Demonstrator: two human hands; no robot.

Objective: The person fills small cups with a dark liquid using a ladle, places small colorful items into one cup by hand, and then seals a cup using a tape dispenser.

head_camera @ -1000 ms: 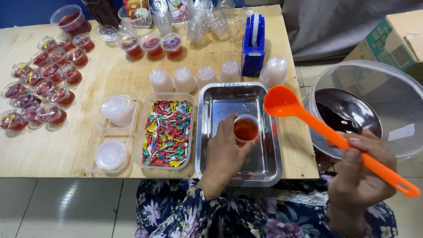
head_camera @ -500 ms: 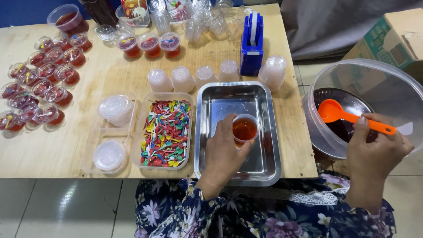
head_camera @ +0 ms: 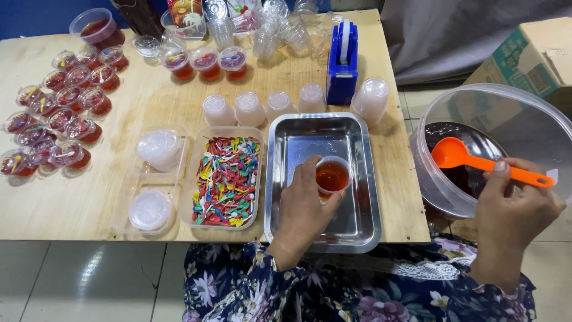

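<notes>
While your right hand (head_camera: 515,206) pinches the orange ladle (head_camera: 485,162) over the clear bowl (head_camera: 429,173), handle running right, scoop pointing left, your left hand (head_camera: 304,206) wraps the filled cup (head_camera: 332,177) upright inside the steel tray (head_camera: 369,179).

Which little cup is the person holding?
The small cup of reddish-brown liquid over the metal tray, gripped by the left hand. Unlike the others, it has no lid.

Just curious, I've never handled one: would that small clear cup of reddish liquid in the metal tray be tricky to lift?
Probably a little. The small cup looks like thin clear plastic, so a tight squeeze by the left hand might buckle it. It seems nearly full, so tilting could spill into the metal tray. It likely weighs little.
</notes>
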